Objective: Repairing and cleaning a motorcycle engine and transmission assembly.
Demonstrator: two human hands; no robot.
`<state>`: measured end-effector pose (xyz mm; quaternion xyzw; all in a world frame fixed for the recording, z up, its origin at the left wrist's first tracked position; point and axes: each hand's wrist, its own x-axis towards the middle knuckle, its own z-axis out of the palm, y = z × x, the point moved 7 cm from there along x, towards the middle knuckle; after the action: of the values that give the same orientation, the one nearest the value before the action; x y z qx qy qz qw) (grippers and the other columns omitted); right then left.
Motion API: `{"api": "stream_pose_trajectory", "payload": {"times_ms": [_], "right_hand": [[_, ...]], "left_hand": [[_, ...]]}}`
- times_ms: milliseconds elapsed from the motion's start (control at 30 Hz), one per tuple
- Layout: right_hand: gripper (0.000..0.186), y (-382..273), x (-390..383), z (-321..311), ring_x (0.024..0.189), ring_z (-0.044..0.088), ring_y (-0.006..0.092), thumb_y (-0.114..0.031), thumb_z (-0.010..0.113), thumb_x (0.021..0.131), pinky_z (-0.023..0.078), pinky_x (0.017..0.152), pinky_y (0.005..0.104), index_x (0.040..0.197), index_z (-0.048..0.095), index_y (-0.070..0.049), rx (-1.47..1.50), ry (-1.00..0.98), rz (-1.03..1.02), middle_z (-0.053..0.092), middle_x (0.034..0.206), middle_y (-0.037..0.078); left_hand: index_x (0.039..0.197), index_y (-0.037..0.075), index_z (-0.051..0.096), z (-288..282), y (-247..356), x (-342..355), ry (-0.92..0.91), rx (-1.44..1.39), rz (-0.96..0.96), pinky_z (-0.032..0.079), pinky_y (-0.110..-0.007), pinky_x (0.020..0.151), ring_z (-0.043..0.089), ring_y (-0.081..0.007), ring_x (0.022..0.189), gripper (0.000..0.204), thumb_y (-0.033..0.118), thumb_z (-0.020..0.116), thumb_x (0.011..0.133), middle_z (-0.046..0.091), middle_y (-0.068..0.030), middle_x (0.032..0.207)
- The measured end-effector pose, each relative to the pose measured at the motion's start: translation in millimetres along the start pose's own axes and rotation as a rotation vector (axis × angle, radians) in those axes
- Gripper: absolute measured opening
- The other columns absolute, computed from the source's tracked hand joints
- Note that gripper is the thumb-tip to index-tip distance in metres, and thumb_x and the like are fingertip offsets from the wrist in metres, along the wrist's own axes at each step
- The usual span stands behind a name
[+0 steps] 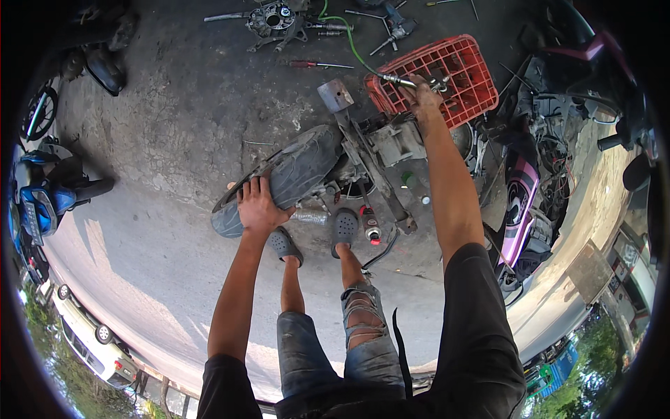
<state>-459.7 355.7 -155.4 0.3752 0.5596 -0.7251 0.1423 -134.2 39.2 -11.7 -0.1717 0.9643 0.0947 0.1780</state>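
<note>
My left hand (pixel 259 207) grips a black motorcycle tyre (pixel 306 162), its fingers over one edge and its thumb stretched along the tread. The wheel lies tilted beside a grey metal engine casing (pixel 401 142) and a long metal swingarm (pixel 373 164). My right hand (pixel 423 98) is closed around a silver end fitting (pixel 398 80) on a green air hose (pixel 354 50). It is held over a red plastic crate (pixel 472 49). Small metal pieces (pixel 440 84) show next to my fingers; whether they belong to the fitting I cannot tell.
Beyond the wheel lie a red-handled screwdriver (pixel 304 63), an engine case (pixel 273 19) and a power tool (pixel 400 26). A red-capped bottle (pixel 370 225) stands near my right shoe (pixel 345 227). Purple motorcycle bodywork (pixel 520 199) is at right, a blue motorcycle (pixel 49 192) at left.
</note>
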Motion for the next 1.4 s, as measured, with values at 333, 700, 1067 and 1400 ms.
{"api": "stream_pose_trajectory", "payload": {"times_ms": [333,700,1067,1400], "right_hand": [[0.023,21,47,-23,0.085,0.073,0.037,-0.002,0.049,0.098,0.067,0.076,0.0403,0.108,0.059,0.015,0.007,0.041,0.128,0.069,0.108,0.024],[0.046,16,38,12,0.1,0.071,0.038,-0.032,0.057,0.102,0.064,0.085,0.0418,0.133,0.05,0.001,-0.215,-0.055,0.346,0.064,0.121,0.027],[0.032,3,76,-25,0.099,0.072,0.0311,-0.035,0.073,0.088,0.06,0.079,0.0455,0.1,0.072,-0.005,-0.574,0.112,0.173,0.072,0.107,0.018],[0.046,-95,-88,-6,0.088,0.071,0.0236,-0.037,0.078,0.084,0.054,0.08,0.0342,0.103,0.068,0.004,-1.011,-0.143,-0.709,0.073,0.087,0.018]], "left_hand": [[0.133,0.006,0.052,-5,5,-1,0.073,0.008,0.036,0.051,-0.052,0.094,0.06,-0.0399,0.109,0.1,0.045,0.089,0.048,0.061,-0.0167,0.115],[0.131,0.007,0.052,-3,-4,1,0.074,0.047,0.068,0.052,-0.05,0.088,0.061,-0.0371,0.101,0.096,0.042,0.087,0.049,0.061,-0.0139,0.111],[0.132,0.007,0.052,7,13,-4,0.095,-0.002,0.08,0.052,-0.051,0.089,0.061,-0.038,0.102,0.097,0.044,0.087,0.049,0.061,-0.0144,0.113],[0.132,0.007,0.052,2,-4,-11,0.088,0.038,0.06,0.053,-0.051,0.087,0.061,-0.039,0.103,0.097,0.045,0.088,0.05,0.06,-0.0165,0.114]]}}
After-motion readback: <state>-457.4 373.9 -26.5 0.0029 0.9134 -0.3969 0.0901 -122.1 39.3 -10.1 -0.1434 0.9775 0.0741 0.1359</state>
